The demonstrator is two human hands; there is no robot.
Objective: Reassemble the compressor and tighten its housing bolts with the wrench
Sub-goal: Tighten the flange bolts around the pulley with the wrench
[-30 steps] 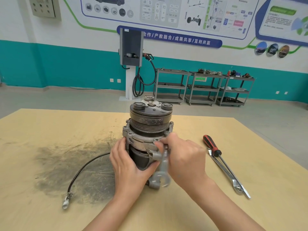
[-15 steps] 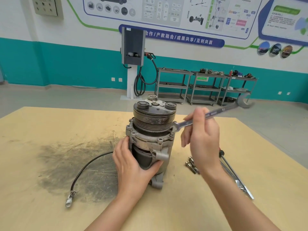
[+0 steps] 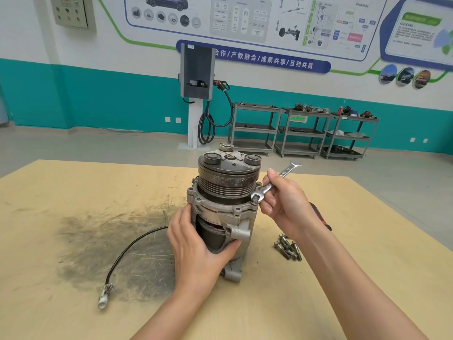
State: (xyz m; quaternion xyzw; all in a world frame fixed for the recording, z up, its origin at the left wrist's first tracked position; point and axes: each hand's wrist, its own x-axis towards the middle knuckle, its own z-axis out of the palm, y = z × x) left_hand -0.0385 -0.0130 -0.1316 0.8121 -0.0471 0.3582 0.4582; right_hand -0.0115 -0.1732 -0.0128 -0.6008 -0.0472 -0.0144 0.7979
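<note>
The compressor (image 3: 228, 182) stands upright mid-table, its black pulley on top and a grey flanged housing below. My left hand (image 3: 196, 244) grips the dark lower body from the front left. My right hand (image 3: 284, 202) holds a silver combination wrench (image 3: 277, 179) by the shaft. The wrench's ring end sits over a housing bolt (image 3: 255, 199) at the flange's right corner, and its open end points up and to the right.
Several loose bolts (image 3: 288, 249) lie on the wooden table (image 3: 73, 192) right of the compressor. A red-handled screwdriver (image 3: 321, 219) lies partly hidden behind my right forearm. A black cable with a metal end (image 3: 122, 256) trails left over a dark smudge. Shelving carts stand far behind.
My right hand swung the wrench from the compressor's front, up and out to the right, then brought its ring end down onto the right corner bolt. My left hand kept its grip.
</note>
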